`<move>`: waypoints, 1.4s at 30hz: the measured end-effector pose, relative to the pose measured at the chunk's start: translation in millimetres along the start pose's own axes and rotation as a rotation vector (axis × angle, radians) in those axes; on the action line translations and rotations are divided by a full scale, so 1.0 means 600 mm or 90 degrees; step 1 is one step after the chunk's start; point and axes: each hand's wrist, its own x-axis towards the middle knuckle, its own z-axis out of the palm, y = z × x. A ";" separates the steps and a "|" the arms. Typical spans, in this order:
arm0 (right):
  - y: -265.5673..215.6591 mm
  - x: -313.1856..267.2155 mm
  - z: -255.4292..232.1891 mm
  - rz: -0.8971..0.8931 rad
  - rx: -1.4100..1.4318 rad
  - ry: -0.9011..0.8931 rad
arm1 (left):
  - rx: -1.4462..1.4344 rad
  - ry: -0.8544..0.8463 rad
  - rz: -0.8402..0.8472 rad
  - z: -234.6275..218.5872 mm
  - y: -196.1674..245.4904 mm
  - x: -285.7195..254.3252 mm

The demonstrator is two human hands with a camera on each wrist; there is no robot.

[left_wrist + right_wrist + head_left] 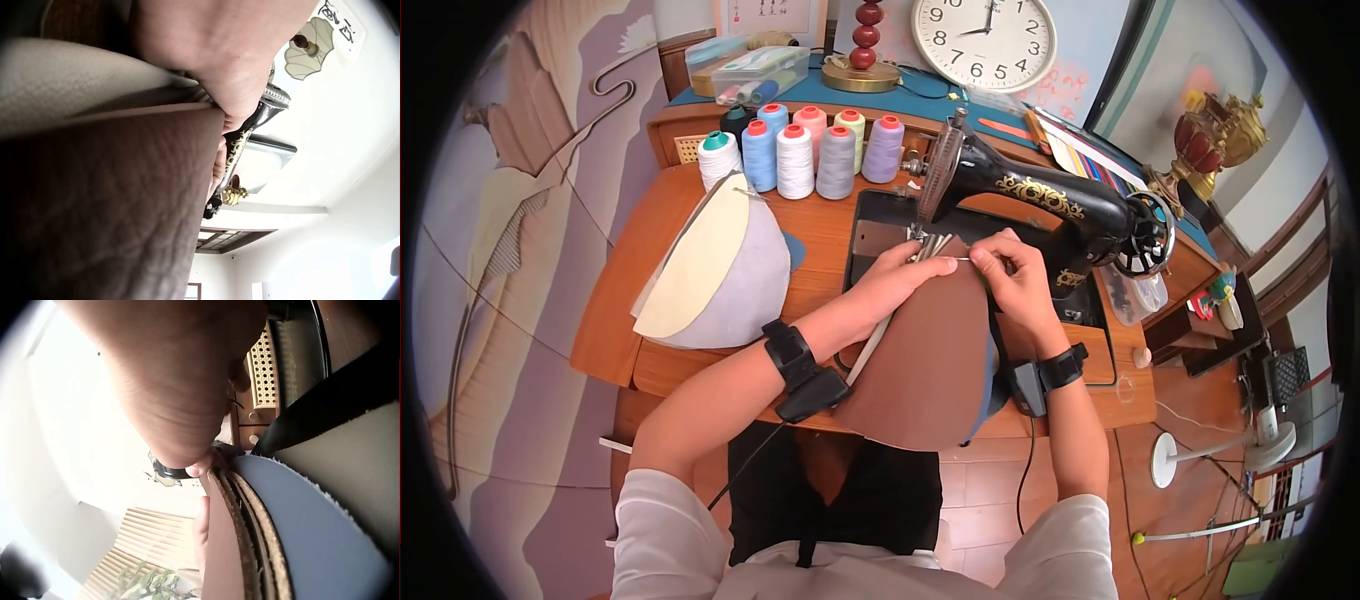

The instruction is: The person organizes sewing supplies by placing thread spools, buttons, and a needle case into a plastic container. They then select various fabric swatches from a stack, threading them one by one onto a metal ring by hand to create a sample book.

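Note:
A brown leather-like panel (925, 350), layered with other pieces, hangs from both hands in front of the sewing machine needle area. The left hand (905, 275) pinches its narrow top edge, thumb on the near face. Close beside it, the right hand (1012, 272) pinches the top right corner. In the left wrist view the brown panel (112, 200) and a pale layer lie under the left hand (212, 50). The right wrist view shows the right hand (169, 381) gripping the stacked edges, with a blue piece (306, 519) and a grey piece (356, 462) alongside.
The black sewing machine (1040, 190) stands behind the hands. Several thread spools (837, 160) are at the back left. Cream and grey panels (730, 270) lie on the table's left (605, 320). A clear box (760, 75) and a clock (985, 40) are behind.

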 end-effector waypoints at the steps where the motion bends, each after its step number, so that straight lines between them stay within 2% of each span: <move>1: -0.002 0.002 -0.001 -0.026 -0.024 -0.006 | -0.004 -0.002 0.009 0.002 0.000 0.000; 6: 0.005 0.007 -0.005 -0.081 -0.126 0.016 | -0.001 0.008 0.010 -0.002 -0.002 0.002; 8: 0.020 0.008 -0.004 -0.032 0.055 -0.023 | -0.006 0.011 0.016 0.001 0.000 -0.001; 9: 0.024 0.005 -0.007 -0.030 0.055 -0.020 | -0.005 0.009 0.013 -0.001 -0.007 0.004; 11: 0.024 0.004 -0.012 0.065 0.228 -0.091 | -0.037 0.039 0.009 -0.003 -0.014 0.013; 12: 0.024 0.003 -0.013 0.064 0.227 -0.090 | -0.036 0.038 0.010 -0.006 -0.017 0.016; 14: 0.024 -0.001 -0.010 0.153 0.413 -0.106 | -0.050 -0.026 0.005 -0.002 0.003 0.000; 21: 0.028 -0.004 -0.004 0.173 0.449 -0.121 | -0.061 -0.022 0.013 -0.003 0.000 0.000; 23: 0.021 -0.007 -0.001 0.247 0.395 -0.106 | -0.020 -0.006 -0.006 -0.005 0.000 0.000; 24: 0.018 -0.007 -0.001 0.249 0.393 -0.108 | -0.024 -0.005 -0.006 -0.005 -0.001 0.001; 30: 0.012 -0.010 0.006 0.223 0.429 -0.089 | -0.033 -0.009 -0.002 -0.004 0.003 -0.002; 32: 0.000 -0.010 0.011 0.198 0.416 -0.050 | -0.051 -0.029 0.003 -0.004 0.003 -0.002; 36: 0.027 -0.006 0.003 0.180 0.521 -0.097 | -0.058 -0.041 0.008 -0.005 0.008 -0.007; 40: 0.033 -0.007 0.001 0.186 0.534 -0.111 | -0.050 -0.042 0.002 -0.004 0.006 -0.006; 42: 0.023 -0.005 0.002 0.150 0.332 -0.095 | -0.046 -0.037 -0.001 -0.007 0.003 -0.004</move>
